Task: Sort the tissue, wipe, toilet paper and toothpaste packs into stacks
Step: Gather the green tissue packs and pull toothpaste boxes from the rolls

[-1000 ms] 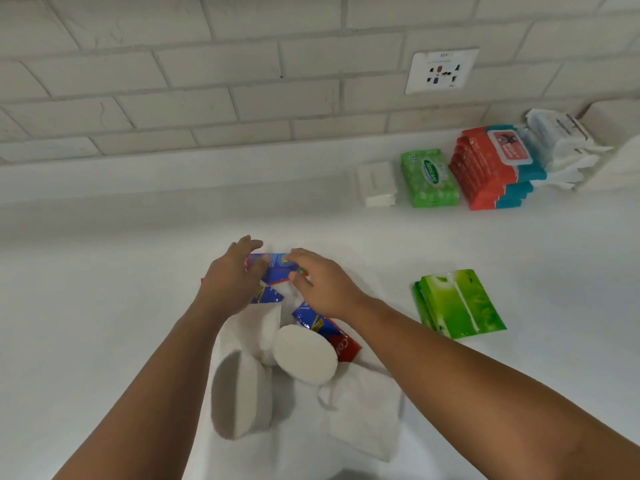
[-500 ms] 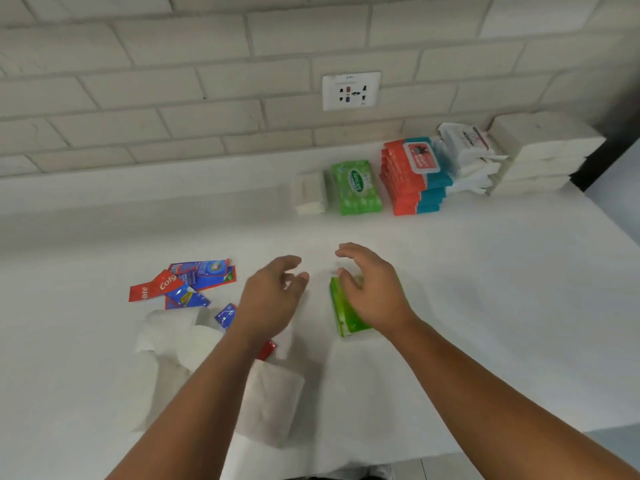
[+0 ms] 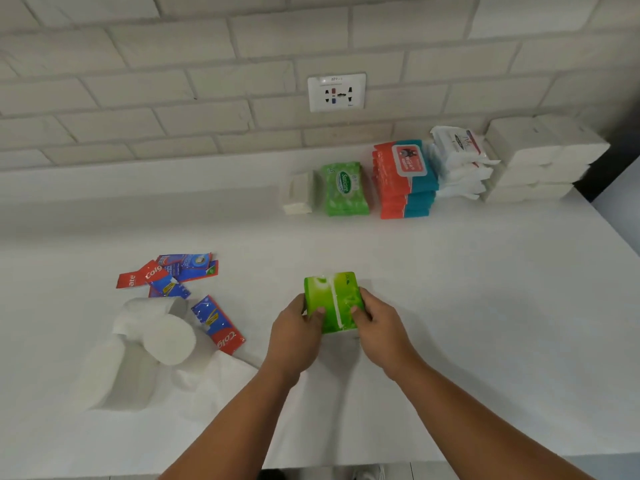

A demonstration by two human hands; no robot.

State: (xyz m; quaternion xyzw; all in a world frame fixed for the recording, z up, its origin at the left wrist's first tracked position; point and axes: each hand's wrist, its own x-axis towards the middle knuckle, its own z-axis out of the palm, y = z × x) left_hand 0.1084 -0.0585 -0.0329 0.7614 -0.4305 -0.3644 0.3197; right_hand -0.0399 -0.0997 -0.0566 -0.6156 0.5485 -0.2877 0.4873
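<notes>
Newly, fingers [image 3: 319, 311] of left hand [image 3: 294, 336] and right hand [image 3: 381, 327] around green pack [image 3: 337, 297], perhaps aloft.

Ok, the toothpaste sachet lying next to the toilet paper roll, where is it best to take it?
Probably pinch the toothpaste sachet at its red end, coming from the right: it lies flat and thin, and the toilet paper roll crowds its blue end on the left.

Bright, even light with soft shadows, slight overall softness, and wide-angle bending (strongest toward the edges).
</notes>
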